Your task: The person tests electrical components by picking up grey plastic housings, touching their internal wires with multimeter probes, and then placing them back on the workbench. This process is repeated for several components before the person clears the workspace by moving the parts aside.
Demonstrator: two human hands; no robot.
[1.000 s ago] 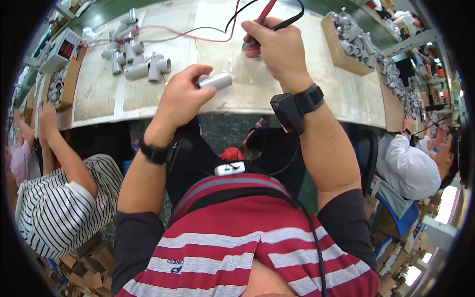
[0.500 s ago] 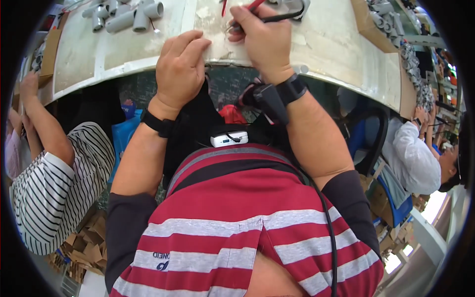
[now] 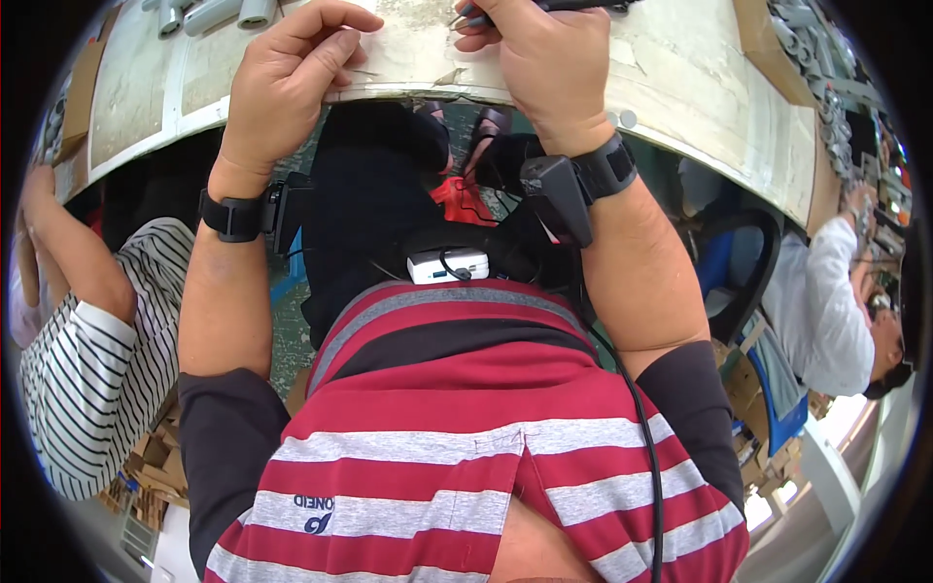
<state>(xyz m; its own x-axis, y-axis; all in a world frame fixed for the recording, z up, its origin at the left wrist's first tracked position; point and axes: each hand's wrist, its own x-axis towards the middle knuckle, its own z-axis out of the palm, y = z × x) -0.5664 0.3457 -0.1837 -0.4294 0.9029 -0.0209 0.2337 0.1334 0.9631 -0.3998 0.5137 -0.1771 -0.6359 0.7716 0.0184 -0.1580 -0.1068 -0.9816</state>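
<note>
My right hand (image 3: 554, 68) is closed around a slim black-handled tool (image 3: 573, 4) at the top of the head view. Its thin pointed tip (image 3: 461, 17) comes out past my fingertips, just over the worktable (image 3: 428, 58); the exact kind of tool cannot be made out. My left hand (image 3: 282, 87) hovers at the table's front edge, thumb and bent fingers apart, with nothing visible between them. Grey plastic pipe fittings (image 3: 212, 15) lie on the table beyond it, cut off by the upper rim.
A cardboard box (image 3: 773, 49) with grey parts stands at the table's right side. One person in a striped shirt (image 3: 83, 389) sits at my left, another in a white top (image 3: 826, 301) at my right. A white device with a cable (image 3: 447, 266) rests at my waist.
My left hand has moved left and its fingers have spread. My right hand has shifted slightly right and up with the tool. The pipe fittings now sit higher in view, partly cut off.
</note>
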